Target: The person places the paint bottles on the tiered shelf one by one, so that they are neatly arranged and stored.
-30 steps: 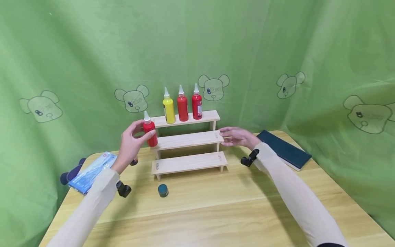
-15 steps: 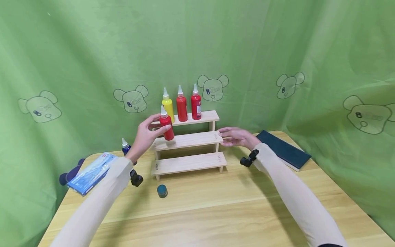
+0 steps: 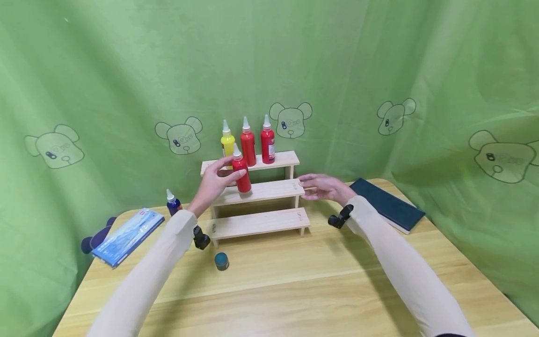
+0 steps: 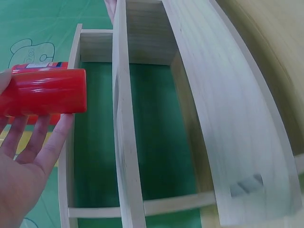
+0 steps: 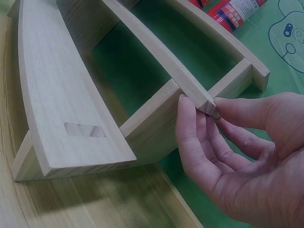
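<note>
My left hand (image 3: 212, 186) grips a red squeeze bottle (image 3: 242, 178) with a white pointed cap, thumb in front and fingers behind. The bottle is upright over the middle step of a three-step wooden display stand (image 3: 273, 188). In the left wrist view a gap shows between the bottle's base (image 4: 76, 90) and the middle step's edge. At the right end of that step my right hand (image 3: 326, 187) pinches the board's corner, thumb on top and fingers below, as the right wrist view shows. A yellow bottle (image 3: 227, 140) and two red bottles (image 3: 248, 147) stand on the top step.
A small dark-teal lidded jar (image 3: 221, 261) sits in front of the stand. On the left are a blue bottle (image 3: 173, 203), a blue flat packet (image 3: 128, 237) and a purple item (image 3: 101, 235). A dark notebook (image 3: 387, 204) lies at the right. Green curtain (image 3: 358, 70) hangs behind.
My left hand has carried the red bottle rightward from the stand's left end to over the middle step. The blue bottle has come into view behind that arm. My right hand stays put.
</note>
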The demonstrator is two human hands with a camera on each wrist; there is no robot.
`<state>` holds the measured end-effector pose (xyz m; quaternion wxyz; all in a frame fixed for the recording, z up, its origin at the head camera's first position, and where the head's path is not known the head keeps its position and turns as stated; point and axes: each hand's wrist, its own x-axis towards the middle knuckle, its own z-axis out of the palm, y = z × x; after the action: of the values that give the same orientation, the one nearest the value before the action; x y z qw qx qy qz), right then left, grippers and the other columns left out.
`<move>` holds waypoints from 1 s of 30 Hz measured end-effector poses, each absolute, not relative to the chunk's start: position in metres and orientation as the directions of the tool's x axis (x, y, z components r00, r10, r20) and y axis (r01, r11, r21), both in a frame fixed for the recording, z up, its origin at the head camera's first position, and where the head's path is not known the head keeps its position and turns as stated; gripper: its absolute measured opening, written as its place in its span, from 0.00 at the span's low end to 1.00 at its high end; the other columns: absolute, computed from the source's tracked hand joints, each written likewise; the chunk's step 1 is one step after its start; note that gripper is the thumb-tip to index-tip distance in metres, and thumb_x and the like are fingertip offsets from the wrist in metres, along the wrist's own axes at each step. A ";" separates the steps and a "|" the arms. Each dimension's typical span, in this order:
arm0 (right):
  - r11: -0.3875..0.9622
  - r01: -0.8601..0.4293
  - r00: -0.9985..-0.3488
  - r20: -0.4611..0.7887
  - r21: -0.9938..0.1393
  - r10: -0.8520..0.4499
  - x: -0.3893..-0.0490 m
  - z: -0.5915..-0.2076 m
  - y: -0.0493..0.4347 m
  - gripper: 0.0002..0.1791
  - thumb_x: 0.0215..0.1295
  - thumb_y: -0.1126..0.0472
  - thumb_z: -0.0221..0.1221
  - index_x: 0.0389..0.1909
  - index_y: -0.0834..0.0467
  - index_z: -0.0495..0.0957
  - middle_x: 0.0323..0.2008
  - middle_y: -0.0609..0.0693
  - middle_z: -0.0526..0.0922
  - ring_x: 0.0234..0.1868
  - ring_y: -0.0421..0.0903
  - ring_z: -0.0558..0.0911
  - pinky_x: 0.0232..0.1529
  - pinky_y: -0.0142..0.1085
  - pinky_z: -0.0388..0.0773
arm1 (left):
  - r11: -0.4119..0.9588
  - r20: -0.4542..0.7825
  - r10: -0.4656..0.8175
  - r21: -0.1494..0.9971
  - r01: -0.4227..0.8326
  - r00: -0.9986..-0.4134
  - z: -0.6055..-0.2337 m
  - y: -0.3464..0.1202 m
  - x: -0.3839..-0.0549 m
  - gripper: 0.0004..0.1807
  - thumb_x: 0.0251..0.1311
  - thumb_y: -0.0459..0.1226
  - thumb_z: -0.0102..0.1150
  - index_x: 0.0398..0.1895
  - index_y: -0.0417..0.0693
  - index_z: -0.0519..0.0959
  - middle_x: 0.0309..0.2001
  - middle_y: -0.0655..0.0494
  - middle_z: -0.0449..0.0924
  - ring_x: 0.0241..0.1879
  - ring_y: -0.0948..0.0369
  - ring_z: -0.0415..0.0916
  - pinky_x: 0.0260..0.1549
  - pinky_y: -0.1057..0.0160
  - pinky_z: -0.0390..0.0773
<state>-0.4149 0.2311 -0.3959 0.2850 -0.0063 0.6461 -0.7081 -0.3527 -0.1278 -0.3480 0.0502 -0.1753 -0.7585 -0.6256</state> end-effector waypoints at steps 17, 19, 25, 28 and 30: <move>0.014 0.400 -0.834 -0.371 -0.916 -0.409 -0.414 -0.395 0.230 0.31 0.79 0.71 0.50 0.79 0.63 0.54 0.43 0.51 0.83 0.43 0.45 0.84 0.48 0.34 0.87 | 0.159 0.353 0.199 0.909 0.386 -0.914 -0.359 -0.081 -0.367 0.30 0.65 0.39 0.73 0.70 0.46 0.77 0.59 0.44 0.79 0.55 0.46 0.81 0.50 0.48 0.89; 0.011 0.400 -0.833 -0.368 -0.917 -0.412 -0.414 -0.394 0.231 0.31 0.79 0.71 0.50 0.79 0.63 0.54 0.43 0.51 0.83 0.44 0.45 0.84 0.48 0.34 0.87 | 0.156 0.372 0.186 0.903 0.401 -0.909 -0.361 -0.076 -0.370 0.30 0.65 0.39 0.73 0.70 0.45 0.77 0.58 0.43 0.80 0.54 0.47 0.81 0.50 0.49 0.89; -0.003 0.397 -0.835 -0.360 -0.918 -0.416 -0.414 -0.394 0.232 0.30 0.80 0.71 0.49 0.78 0.63 0.55 0.43 0.51 0.83 0.43 0.45 0.84 0.46 0.33 0.88 | 0.148 0.386 0.189 0.898 0.414 -0.903 -0.367 -0.063 -0.372 0.31 0.66 0.39 0.72 0.71 0.45 0.76 0.60 0.43 0.81 0.55 0.48 0.81 0.52 0.49 0.88; -0.015 0.409 -0.832 -0.366 -0.912 -0.417 -0.415 -0.395 0.233 0.29 0.80 0.72 0.49 0.78 0.62 0.55 0.42 0.52 0.83 0.42 0.45 0.84 0.44 0.33 0.88 | 0.149 0.382 0.186 0.900 0.410 -0.906 -0.371 -0.057 -0.373 0.31 0.66 0.39 0.72 0.71 0.46 0.76 0.60 0.43 0.81 0.56 0.48 0.80 0.54 0.50 0.87; -0.014 0.416 -0.829 -0.373 -0.909 -0.417 -0.415 -0.395 0.233 0.29 0.80 0.72 0.49 0.78 0.62 0.56 0.42 0.52 0.83 0.41 0.45 0.84 0.44 0.33 0.88 | 0.150 0.383 0.176 0.900 0.409 -0.907 -0.374 -0.055 -0.373 0.30 0.66 0.38 0.72 0.71 0.46 0.76 0.59 0.42 0.82 0.56 0.48 0.80 0.55 0.51 0.86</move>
<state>-0.4152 0.2329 -0.3949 0.2925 -0.0002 0.6383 -0.7120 -0.3728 -0.0546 -0.3735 0.0939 -0.1944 -0.7524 -0.6224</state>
